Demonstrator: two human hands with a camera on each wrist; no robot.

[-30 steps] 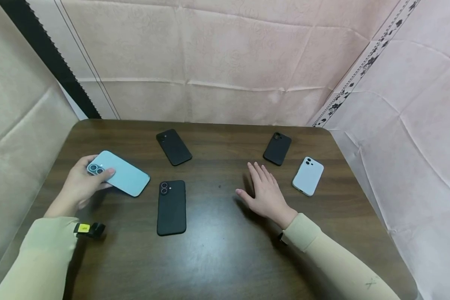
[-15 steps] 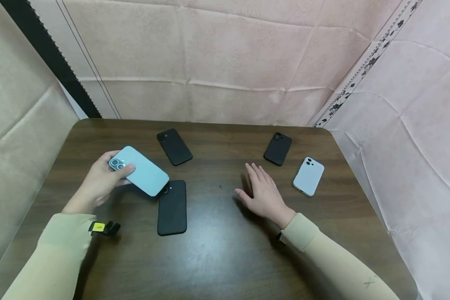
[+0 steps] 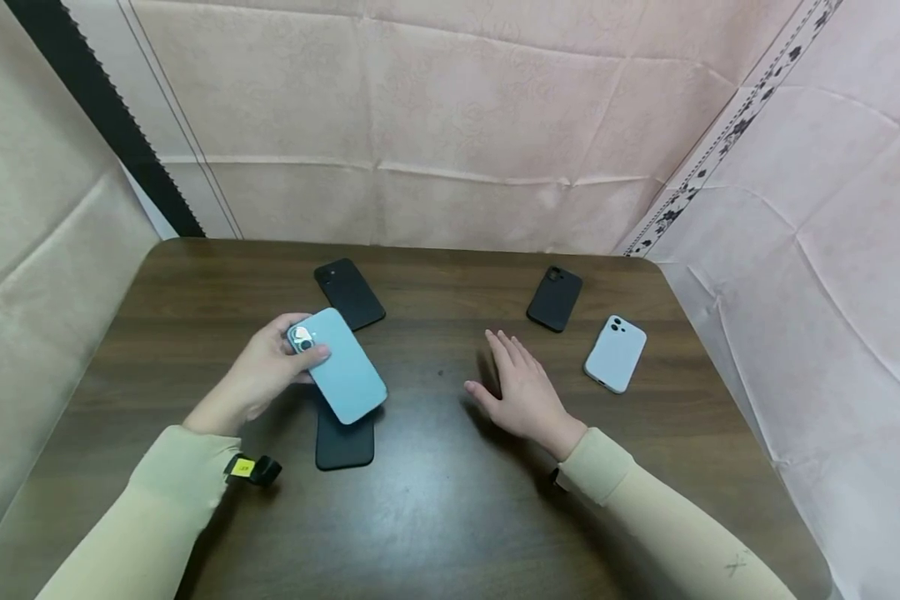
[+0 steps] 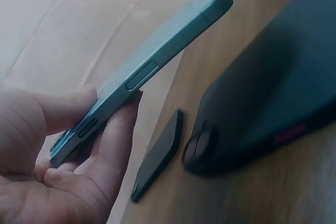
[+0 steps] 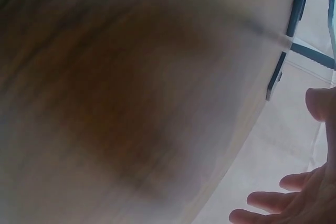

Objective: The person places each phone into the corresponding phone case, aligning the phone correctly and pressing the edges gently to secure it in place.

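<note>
Gripping the light-blue phone [image 3: 352, 372] near its camera end: left hand [image 3: 265, 367], clamped on it, thumb on the back face by the lenses, fingers curled beneath. Phone held aloft on a slant, far end from the lenses pointing right and toward the wearer. Below it, a large black phone [image 3: 345, 447] flat on the worktop [image 3: 435, 533]; left wrist view shows a gap between the two, head view has its camera end covered. Just beyond, a second black phone [image 3: 347, 290], lying aslant. Black band [image 3: 262, 472] with yellow label at the left wrist. Right hand [image 3: 528, 400] well apart from the left, fingers straight, thumb spread, palm toward the worktop. Past its fingertips, a small dark phone [image 3: 554, 298]; nearer and to the right, a pale-blue phone [image 3: 615, 353]. Outermost, creased pale cloth [image 3: 465, 108] behind the far edge
</note>
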